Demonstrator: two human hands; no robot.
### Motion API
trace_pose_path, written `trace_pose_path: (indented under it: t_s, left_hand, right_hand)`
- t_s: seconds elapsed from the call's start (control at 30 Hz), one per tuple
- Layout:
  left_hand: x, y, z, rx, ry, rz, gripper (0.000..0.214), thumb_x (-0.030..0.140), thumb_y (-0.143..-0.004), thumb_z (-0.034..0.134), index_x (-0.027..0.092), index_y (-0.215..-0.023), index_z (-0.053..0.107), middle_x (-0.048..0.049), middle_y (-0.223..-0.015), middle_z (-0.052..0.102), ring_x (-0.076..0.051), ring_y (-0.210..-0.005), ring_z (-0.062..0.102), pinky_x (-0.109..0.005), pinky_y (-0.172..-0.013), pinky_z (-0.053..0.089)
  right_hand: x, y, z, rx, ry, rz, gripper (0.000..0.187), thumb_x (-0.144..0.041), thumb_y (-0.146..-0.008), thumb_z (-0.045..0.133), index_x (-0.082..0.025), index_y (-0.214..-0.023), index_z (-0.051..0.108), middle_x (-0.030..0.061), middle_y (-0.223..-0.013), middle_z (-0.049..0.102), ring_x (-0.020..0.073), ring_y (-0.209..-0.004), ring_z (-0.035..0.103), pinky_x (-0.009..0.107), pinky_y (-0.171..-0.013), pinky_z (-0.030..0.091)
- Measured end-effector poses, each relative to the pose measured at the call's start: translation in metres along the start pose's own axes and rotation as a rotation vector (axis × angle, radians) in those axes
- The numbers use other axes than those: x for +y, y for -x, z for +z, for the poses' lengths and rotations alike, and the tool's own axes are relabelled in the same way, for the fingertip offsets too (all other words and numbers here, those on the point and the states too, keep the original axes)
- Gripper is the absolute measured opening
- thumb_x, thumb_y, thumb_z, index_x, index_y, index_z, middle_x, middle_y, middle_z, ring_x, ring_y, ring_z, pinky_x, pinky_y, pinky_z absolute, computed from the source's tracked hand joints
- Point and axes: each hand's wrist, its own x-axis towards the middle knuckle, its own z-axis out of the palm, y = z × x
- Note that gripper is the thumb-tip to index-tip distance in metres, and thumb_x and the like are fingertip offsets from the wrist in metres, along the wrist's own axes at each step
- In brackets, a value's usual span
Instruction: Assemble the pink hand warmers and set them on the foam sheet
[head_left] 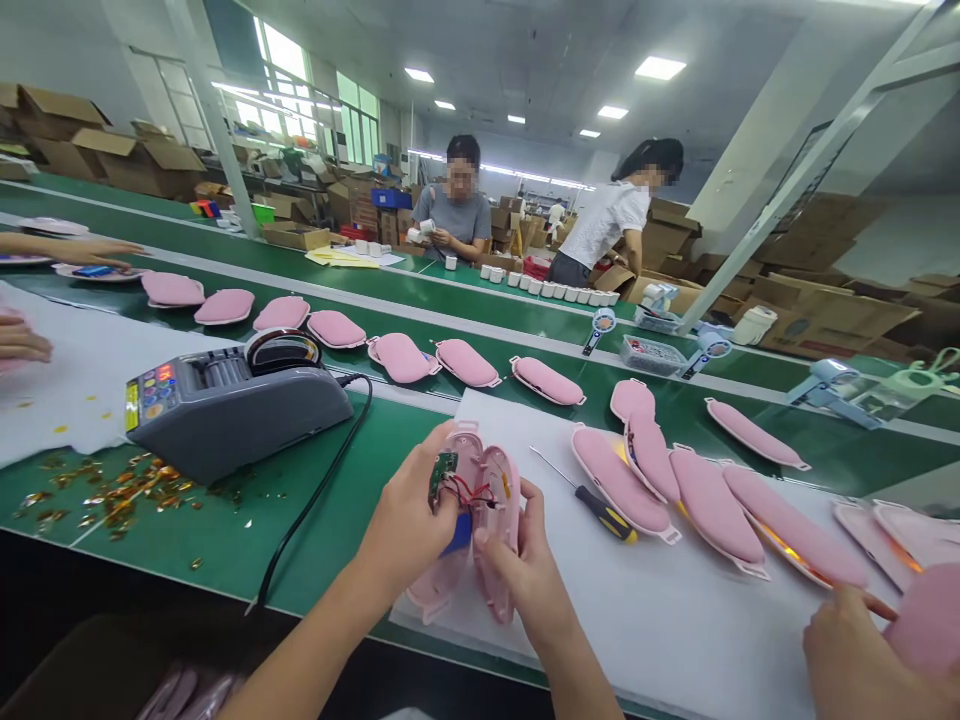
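My left hand (409, 520) grips one pink shell half (465, 470) of an opened device, thumb pressed by the small green circuit board (442, 472). My right hand (525, 565) holds the other pink shell half (501, 520); red wires and a blue battery (457, 535) show between the halves. Both hands hover over a white sheet (660, 620) on the green bench. A screwdriver (592, 495) with a yellow-and-black handle lies on the sheet just right of my hands.
Several closed pink shells (701, 495) lie in a row to the right and along the green conveyor (405, 355). A grey tape dispenser (225, 400) with a black cable stands at left, gold scraps beside it. Another person's hand (862, 650) rests at bottom right. Two people work opposite.
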Motion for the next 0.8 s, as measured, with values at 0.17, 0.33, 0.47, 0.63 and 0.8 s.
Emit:
trace_pose_path:
  t_s: [0.17,0.33,0.47,0.63,0.8]
  left_hand:
    - [-0.003,-0.002,-0.014,-0.153,-0.125,0.043,0.072,0.004,-0.075,0.041,0.036,-0.140,0.043,-0.0040,-0.107,0.057,-0.017,-0.083,0.062,-0.030,-0.075,0.052]
    - [-0.001,-0.003,-0.019,-0.123,-0.060,0.062,0.063,-0.001,-0.071,0.040,0.032,-0.119,0.064,-0.0045,-0.117,0.054,-0.018,-0.104,0.060,-0.030,-0.088,0.050]
    - [0.002,0.001,-0.020,-0.082,-0.101,0.086,0.040,0.004,-0.077,0.040,0.024,-0.086,0.073,-0.0056,-0.114,0.055,-0.018,-0.095,0.062,-0.029,-0.081,0.051]
    - [0.013,0.004,-0.028,-0.182,-0.120,0.092,0.030,0.010,-0.079,0.041,0.023,-0.083,0.068,-0.0042,-0.115,0.053,-0.015,-0.081,0.060,-0.027,-0.069,0.050]
    - [0.018,-0.001,-0.034,-0.207,-0.090,0.044,0.035,0.028,-0.092,0.035,0.029,-0.099,0.069,-0.0032,-0.104,0.052,-0.016,-0.082,0.061,-0.029,-0.073,0.049]
  right_hand:
    - [0.011,0.002,-0.007,-0.164,0.034,-0.077,0.053,-0.033,-0.079,0.064,-0.026,-0.124,0.038,0.0040,-0.118,0.059,0.0194,-0.106,0.057,0.034,-0.093,0.045]
    - [0.017,0.006,-0.004,-0.140,0.083,-0.139,0.047,-0.032,-0.079,0.065,-0.028,-0.122,0.045,0.0040,-0.117,0.058,0.0206,-0.109,0.055,0.036,-0.095,0.044]
    - [0.016,0.011,0.006,-0.005,-0.081,-0.025,0.049,-0.042,-0.080,0.064,-0.030,-0.121,0.041,0.0039,-0.114,0.061,0.0213,-0.102,0.059,0.041,-0.092,0.046]
    - [0.014,0.010,0.013,-0.012,-0.186,0.013,0.054,-0.045,-0.078,0.067,-0.029,-0.122,0.039,0.0052,-0.115,0.062,0.0217,-0.100,0.061,0.041,-0.089,0.048]
    - [0.016,0.010,0.016,-0.025,-0.174,-0.024,0.054,-0.044,-0.079,0.068,-0.029,-0.121,0.038,0.0049,-0.116,0.061,0.0202,-0.100,0.060,0.039,-0.089,0.048]
